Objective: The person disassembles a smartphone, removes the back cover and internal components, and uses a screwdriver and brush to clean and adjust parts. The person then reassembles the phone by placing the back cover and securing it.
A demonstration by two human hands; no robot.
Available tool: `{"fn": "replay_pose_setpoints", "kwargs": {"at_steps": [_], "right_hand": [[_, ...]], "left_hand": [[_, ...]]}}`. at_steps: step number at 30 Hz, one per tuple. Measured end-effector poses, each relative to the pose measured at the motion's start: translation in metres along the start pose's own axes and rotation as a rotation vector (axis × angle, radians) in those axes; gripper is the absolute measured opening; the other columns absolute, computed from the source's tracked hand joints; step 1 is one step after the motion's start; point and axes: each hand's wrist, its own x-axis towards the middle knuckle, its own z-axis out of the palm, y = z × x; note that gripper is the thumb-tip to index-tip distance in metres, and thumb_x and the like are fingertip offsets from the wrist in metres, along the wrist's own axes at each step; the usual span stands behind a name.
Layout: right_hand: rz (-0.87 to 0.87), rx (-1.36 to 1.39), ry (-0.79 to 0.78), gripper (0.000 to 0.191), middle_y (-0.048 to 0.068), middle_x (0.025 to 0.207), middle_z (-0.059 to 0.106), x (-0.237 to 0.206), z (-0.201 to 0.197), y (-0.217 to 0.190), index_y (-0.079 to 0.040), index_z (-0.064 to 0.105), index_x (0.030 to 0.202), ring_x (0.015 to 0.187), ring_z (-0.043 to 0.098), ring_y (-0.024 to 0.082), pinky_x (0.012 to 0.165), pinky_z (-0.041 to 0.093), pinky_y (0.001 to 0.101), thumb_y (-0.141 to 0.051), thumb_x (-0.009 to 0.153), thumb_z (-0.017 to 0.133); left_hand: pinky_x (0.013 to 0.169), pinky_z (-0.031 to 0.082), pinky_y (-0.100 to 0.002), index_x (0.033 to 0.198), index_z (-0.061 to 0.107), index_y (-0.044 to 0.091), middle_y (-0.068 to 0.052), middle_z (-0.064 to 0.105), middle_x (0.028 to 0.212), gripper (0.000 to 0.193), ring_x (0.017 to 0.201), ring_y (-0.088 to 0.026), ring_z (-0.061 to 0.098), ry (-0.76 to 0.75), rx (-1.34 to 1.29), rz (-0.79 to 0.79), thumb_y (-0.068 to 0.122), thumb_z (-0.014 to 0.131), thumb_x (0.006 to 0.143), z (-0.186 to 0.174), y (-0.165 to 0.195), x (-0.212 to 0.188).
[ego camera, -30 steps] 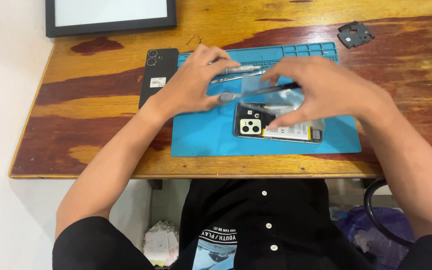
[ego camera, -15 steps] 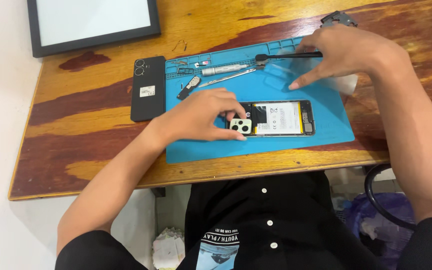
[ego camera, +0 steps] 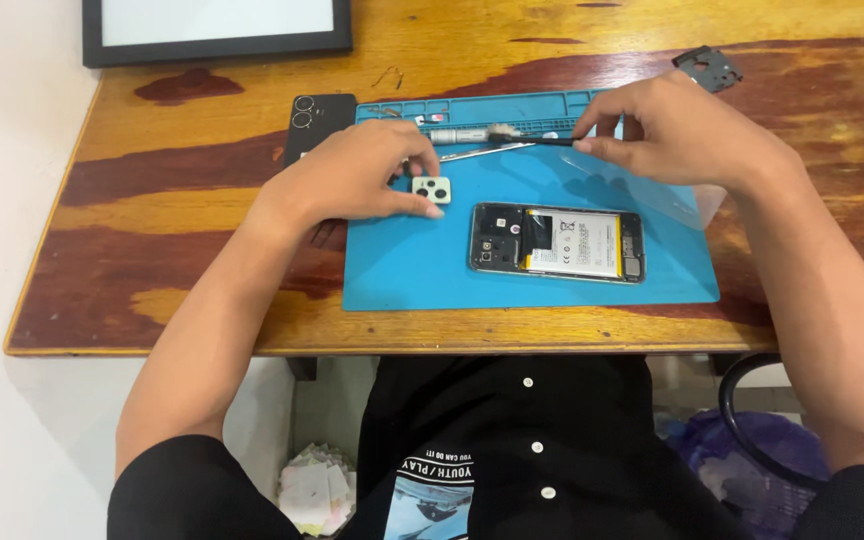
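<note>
A person seated at a wooden surface (ego camera: 202, 200) works over a blue mat (ego camera: 422, 270); the left hand (ego camera: 352, 175) rests at the mat's left part, its fingertips pinching a small pale camera cover (ego camera: 433, 189) that lies flat on the mat; the right hand (ego camera: 682, 130) hovers over the mat's upper right, thumb and forefinger closed in a narrow grip on a thin black tool (ego camera: 537, 142) that points left toward a grey screwdriver (ego camera: 457, 135) lying in the mat's top tray; an opened phone (ego camera: 557, 243), back removed and battery showing, lies lengthwise near the mat's middle, just right of the cover and apart from both hands; a black phone (ego camera: 314, 120) lies off the mat's upper left corner; a dark framed panel (ego camera: 217, 45) sits at the far edge; a small black part (ego camera: 707, 68) lies at the upper right.
</note>
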Motion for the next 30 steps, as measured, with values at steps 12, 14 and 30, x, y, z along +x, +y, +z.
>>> {"fn": "replay_pose_setpoints", "kwargs": {"at_steps": [12,14,30], "right_hand": [[-0.067,-0.163,0.102,0.030,0.020,0.111,0.074,-0.001,0.000,0.013,-0.007,0.080,0.110,0.100,0.071,0.038,0.085,0.056,0.0466,-0.029,0.089,0.079],[-0.087,-0.148,0.106,0.034,0.021,0.110,0.073,-0.001,-0.001,0.007,-0.006,0.079,0.112,0.101,0.071,0.038,0.084,0.056,0.0465,-0.031,0.089,0.079],[-0.388,0.104,0.261,0.026,0.006,0.070,0.065,-0.005,0.032,-0.078,-0.004,0.065,0.089,0.061,0.062,0.019,0.055,0.048,0.0354,-0.024,0.094,0.081]], "left_hand": [[0.088,0.049,-0.043,0.116,0.075,0.010,-0.011,0.059,0.115,0.035,0.105,-0.031,0.057,0.509,0.312,0.165,0.037,0.079,0.094,0.014,-0.015,0.005],[0.086,0.047,-0.042,0.109,0.076,0.013,-0.009,0.061,0.115,0.030,0.103,-0.029,0.057,0.574,0.371,0.203,0.036,0.080,0.090,0.015,-0.013,0.011],[0.074,0.053,-0.027,0.122,0.072,0.011,-0.002,0.076,0.105,0.042,0.090,-0.016,0.074,0.546,-0.333,0.368,0.030,0.091,0.090,0.025,0.037,0.003]]}}
